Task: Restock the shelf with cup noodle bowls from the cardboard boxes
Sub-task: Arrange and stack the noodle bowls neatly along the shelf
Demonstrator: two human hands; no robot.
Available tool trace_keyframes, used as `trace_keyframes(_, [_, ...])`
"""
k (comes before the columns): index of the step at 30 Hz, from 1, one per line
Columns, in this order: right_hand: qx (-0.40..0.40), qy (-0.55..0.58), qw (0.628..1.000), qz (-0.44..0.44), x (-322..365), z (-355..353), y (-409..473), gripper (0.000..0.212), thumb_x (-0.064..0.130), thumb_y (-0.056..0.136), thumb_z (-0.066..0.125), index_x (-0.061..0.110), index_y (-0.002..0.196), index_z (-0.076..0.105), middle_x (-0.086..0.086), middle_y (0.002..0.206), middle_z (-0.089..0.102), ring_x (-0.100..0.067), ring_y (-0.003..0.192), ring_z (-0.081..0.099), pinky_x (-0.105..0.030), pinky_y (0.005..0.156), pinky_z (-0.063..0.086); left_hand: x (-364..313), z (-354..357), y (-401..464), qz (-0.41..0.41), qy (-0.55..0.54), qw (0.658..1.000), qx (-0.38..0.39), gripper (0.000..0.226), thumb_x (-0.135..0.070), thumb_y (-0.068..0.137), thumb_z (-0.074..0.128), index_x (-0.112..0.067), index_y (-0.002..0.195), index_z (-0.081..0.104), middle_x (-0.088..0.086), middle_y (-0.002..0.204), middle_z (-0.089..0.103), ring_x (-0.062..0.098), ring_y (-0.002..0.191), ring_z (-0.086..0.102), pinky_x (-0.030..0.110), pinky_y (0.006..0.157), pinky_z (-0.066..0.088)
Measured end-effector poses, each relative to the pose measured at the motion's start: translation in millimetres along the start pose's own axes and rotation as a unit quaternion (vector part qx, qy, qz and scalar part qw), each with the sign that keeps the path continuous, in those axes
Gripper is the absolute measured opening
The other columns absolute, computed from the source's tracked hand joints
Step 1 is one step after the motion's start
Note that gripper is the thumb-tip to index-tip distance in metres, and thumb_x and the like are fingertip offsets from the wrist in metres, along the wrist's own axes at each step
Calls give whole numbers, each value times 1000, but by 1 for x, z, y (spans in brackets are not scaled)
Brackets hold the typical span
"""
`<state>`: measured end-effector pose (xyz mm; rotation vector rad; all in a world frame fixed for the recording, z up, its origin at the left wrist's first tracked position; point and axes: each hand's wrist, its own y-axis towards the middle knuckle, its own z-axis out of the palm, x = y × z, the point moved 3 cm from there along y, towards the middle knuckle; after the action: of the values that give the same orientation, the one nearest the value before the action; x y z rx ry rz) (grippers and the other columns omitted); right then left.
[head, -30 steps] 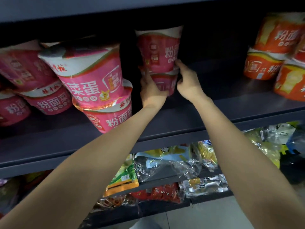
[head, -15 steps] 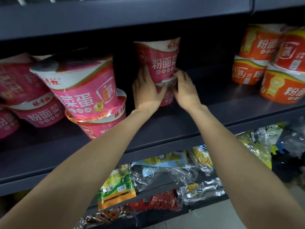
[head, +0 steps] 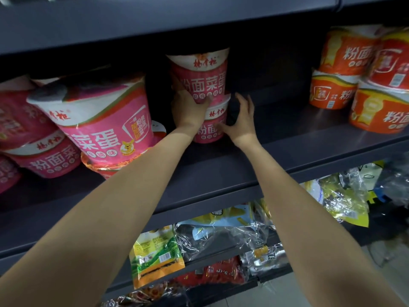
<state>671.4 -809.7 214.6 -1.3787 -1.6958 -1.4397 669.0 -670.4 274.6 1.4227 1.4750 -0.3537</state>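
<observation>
While two pink noodle bowls stand stacked upright on the dark shelf [head: 276, 151], rims up and long axes vertical, printed fronts toward the camera, the left hand [head: 188, 109] cups the upper bowl [head: 200, 76] at its base, fingers curled round it. The right hand [head: 240, 120] lies beside the lower bowl [head: 213, 127], thumb touching its wall, fingers spread and released. Orange bowls [head: 332, 91] stand well apart to the right.

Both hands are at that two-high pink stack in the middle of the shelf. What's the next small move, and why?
Probably let go and draw both hands back. The upper pink bowl sits upright on the lower pink bowl, the left hand holds the upper one, and the right hand touches the lower.
</observation>
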Motion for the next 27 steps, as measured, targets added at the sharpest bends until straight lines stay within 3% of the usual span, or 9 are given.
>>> trace_keyframes(2, [35,8,999,22,-6,-3,5,90,13,77,78,21,149,24,-10,158,10,-19,144,16,-24,110,20,-1,2,-1,-7,21,1000,-9,88,-38,81,73,-6,147,23,14,145,42,29,132,44,38,107,40])
trace_keyframes(5, [25,27,999,22,-7,-2,5,79,16,76,79,15,141,35,-7,145,39,-18,134,36,-25,106,33,-1,3,-2,-21,48,998,-36,102,-48,76,75,-10,150,16,15,146,39,30,132,45,43,105,42])
trace_keyframes(8, [15,81,995,49,-12,4,-3,74,14,78,78,16,139,35,-7,142,46,-18,129,44,-20,95,37,0,4,-2,-25,52,997,-53,105,-48,74,77,-11,150,15,15,146,38,30,132,44,43,104,43])
trace_keyframes(13, [73,97,990,77,-11,22,-3,115,16,72,83,17,152,0,-6,150,35,-15,133,39,-20,97,37,3,4,-3,-18,42,997,-56,108,-50,72,78,-12,150,13,15,147,35,30,134,41,44,104,42])
trace_keyframes(16, [93,126,984,83,-6,32,5,133,15,67,86,21,149,-19,-9,153,29,-18,136,38,-34,109,36,5,3,1,-19,42,998,-50,109,-47,73,78,-12,151,12,15,148,36,29,135,41,44,106,41])
trace_keyframes(18, [83,118,987,78,-3,37,6,133,21,65,87,26,150,-14,-7,150,35,-19,133,41,-45,110,37,6,2,4,-12,41,998,-42,105,-47,73,78,-11,150,16,13,146,40,28,133,43,43,106,42])
trace_keyframes(20, [56,55,995,65,-3,39,6,128,38,63,85,31,150,-8,-2,147,41,-20,134,41,-55,114,25,8,3,4,-11,31,999,-39,99,-47,75,76,-11,149,21,11,144,43,26,131,46,42,106,42])
trace_keyframes(23, [-3,-38,998,55,-4,41,2,120,45,69,78,27,151,-8,-4,144,45,-20,136,38,-55,117,-1,11,5,0,1,2,999,-44,104,-54,73,72,-11,151,18,7,146,44,26,133,45,51,109,36])
trace_keyframes(27, [-67,-117,989,58,-1,46,-2,121,48,71,76,19,151,-11,-16,137,50,-22,132,42,-54,118,-3,7,9,0,7,-17,999,-34,119,-67,62,71,-16,152,13,1,145,46,22,133,45,56,112,28])
